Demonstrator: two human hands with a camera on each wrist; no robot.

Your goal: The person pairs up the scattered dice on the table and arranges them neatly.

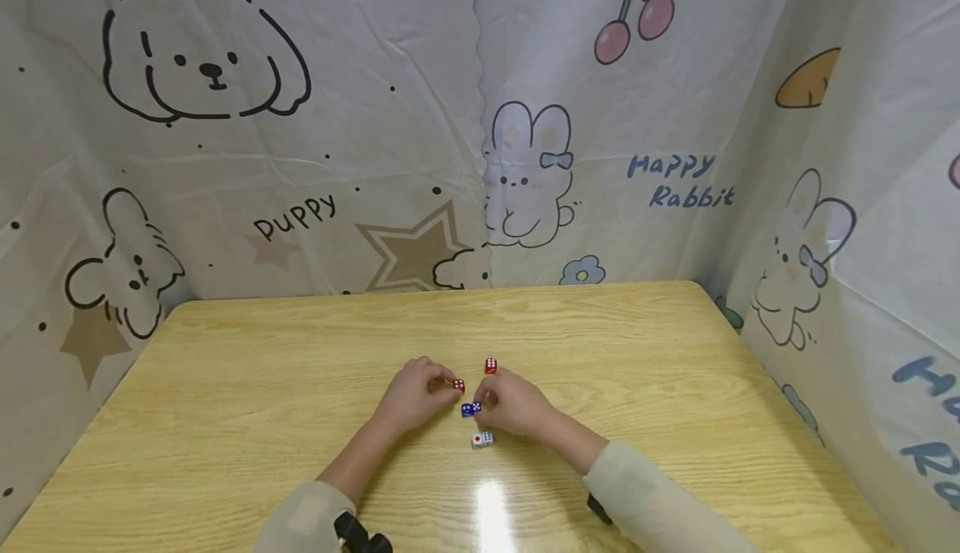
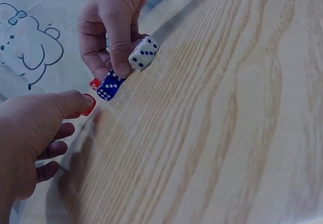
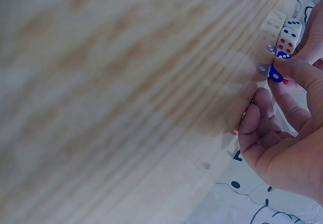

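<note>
My left hand pinches a red die between thumb and fingertips; the left wrist view shows this red die partly covered by the thumb. Opposite it, my right hand grips a blue die with thumb and finger. That die sits right beside a second blue die. Two white dice stand side by side, nearer to me than the blue pair. Another red die lies just beyond the right hand's fingers.
All the dice are near the middle of a light wood-grain table. Behind it and along both sides hangs a printed cloth with cartoon animals. A bright reflection shows on the tabletop between the forearms.
</note>
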